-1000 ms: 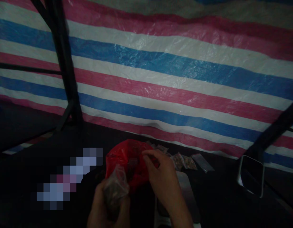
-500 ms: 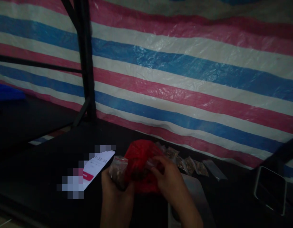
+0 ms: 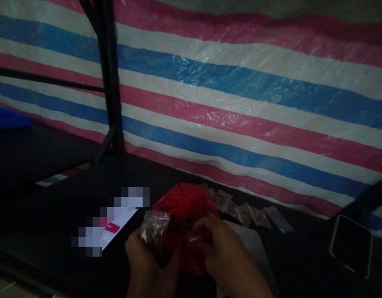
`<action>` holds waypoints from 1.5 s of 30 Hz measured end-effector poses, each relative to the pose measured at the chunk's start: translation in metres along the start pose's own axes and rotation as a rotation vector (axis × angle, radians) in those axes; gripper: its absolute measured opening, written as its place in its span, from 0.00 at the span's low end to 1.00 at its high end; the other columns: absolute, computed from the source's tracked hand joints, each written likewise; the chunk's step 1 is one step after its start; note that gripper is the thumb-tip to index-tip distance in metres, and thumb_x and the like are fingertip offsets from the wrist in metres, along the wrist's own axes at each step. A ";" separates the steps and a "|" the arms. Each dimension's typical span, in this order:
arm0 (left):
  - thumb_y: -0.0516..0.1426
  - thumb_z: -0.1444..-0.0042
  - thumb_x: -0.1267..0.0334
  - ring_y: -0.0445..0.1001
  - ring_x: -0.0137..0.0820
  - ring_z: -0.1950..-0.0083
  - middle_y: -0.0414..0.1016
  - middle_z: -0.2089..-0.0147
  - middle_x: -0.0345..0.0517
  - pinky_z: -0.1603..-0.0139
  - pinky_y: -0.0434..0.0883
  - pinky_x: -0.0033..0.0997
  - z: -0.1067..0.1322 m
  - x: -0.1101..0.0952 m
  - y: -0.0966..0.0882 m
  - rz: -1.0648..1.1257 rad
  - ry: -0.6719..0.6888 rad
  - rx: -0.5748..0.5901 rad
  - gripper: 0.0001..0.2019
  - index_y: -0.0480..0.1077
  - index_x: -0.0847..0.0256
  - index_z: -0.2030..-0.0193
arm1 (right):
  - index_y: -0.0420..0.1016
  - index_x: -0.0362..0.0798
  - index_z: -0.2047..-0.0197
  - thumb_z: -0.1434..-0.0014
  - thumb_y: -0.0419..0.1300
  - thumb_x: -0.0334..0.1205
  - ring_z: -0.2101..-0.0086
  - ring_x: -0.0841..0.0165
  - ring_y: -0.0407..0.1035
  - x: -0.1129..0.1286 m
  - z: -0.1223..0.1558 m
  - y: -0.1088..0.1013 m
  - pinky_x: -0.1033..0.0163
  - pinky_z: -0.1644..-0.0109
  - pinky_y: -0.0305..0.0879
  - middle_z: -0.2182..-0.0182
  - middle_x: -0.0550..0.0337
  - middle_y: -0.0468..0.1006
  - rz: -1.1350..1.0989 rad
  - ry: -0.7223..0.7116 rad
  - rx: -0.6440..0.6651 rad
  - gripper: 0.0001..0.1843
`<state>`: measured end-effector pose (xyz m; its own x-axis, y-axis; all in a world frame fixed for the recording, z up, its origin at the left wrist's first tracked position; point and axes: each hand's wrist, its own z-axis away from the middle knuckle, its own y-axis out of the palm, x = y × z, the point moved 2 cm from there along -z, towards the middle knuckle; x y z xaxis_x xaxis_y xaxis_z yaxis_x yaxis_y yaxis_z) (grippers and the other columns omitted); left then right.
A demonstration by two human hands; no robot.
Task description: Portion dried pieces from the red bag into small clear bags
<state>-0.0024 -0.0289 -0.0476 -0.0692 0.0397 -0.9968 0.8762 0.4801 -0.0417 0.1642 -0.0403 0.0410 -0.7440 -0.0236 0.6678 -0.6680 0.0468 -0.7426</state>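
My left hand point(image 3: 150, 258) is closed around a small clear zip bag point(image 3: 154, 229), upright, with brownish contents inside. Right beside it lies an open red plastic bag point(image 3: 183, 196) holding dark loose bits point(image 3: 181, 223). My right hand point(image 3: 220, 246) is over the red bag's opening, fingers curled. Between its thumb and fingers is a small see-through plastic piece point(image 3: 195, 236), whose exact kind is too dim to make out.
Several filled small zip bags point(image 3: 245, 213) lie in a row behind my right hand, with a flat clear bag point(image 3: 279, 219) at the end. A silvery flat plate point(image 3: 249, 240) is under my right forearm. A lit phone point(image 3: 113, 227) lies left, a dark-screened phone point(image 3: 352, 246) right. Striped sheeting point(image 3: 240, 103) hangs behind.
My right hand has moved lower and nearer over the red bag. The red bag's opening has spread wider towards me. My left hand still holds the zip bag, slightly lower.
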 end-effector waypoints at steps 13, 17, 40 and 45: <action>0.66 0.65 0.60 0.81 0.40 0.61 0.75 0.57 0.39 0.66 0.81 0.40 -0.001 -0.041 0.006 0.176 -0.157 0.086 0.33 0.61 0.52 0.50 | 0.82 0.53 0.56 0.51 0.56 0.15 0.53 0.59 0.78 -0.003 -0.002 0.016 0.58 0.51 0.65 0.56 0.60 0.85 -0.026 -0.051 0.041 0.28; 0.68 0.66 0.52 0.79 0.42 0.58 0.73 0.55 0.42 0.61 0.80 0.46 -0.010 -0.050 0.004 0.096 -0.112 -0.027 0.34 0.60 0.52 0.51 | 0.81 0.54 0.53 0.47 0.58 0.18 0.53 0.60 0.78 -0.015 -0.010 0.013 0.59 0.51 0.67 0.56 0.61 0.85 -0.181 -0.004 -0.020 0.26; 0.63 0.45 0.46 0.80 0.47 0.54 0.80 0.55 0.48 0.55 0.78 0.47 -0.030 -0.032 -0.003 -0.045 0.194 0.203 0.19 0.74 0.56 0.53 | 0.84 0.52 0.50 0.40 0.66 0.42 0.59 0.59 0.76 -0.001 -0.025 0.003 0.57 0.53 0.69 0.59 0.58 0.85 -0.587 -0.023 -0.067 0.15; 0.62 0.43 0.56 0.77 0.49 0.46 0.80 0.49 0.51 0.48 0.75 0.50 -0.029 -0.030 -0.004 -0.177 0.416 0.252 0.16 0.77 0.53 0.48 | 0.84 0.54 0.51 0.42 0.64 0.31 0.64 0.64 0.73 0.020 -0.016 0.000 0.61 0.57 0.68 0.65 0.62 0.80 -0.443 -0.082 -0.140 0.17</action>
<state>-0.0175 -0.0066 -0.0156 -0.3653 0.3467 -0.8639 0.9183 0.2866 -0.2733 0.1494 -0.0244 0.0556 -0.3899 -0.1503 0.9085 -0.9175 0.1482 -0.3692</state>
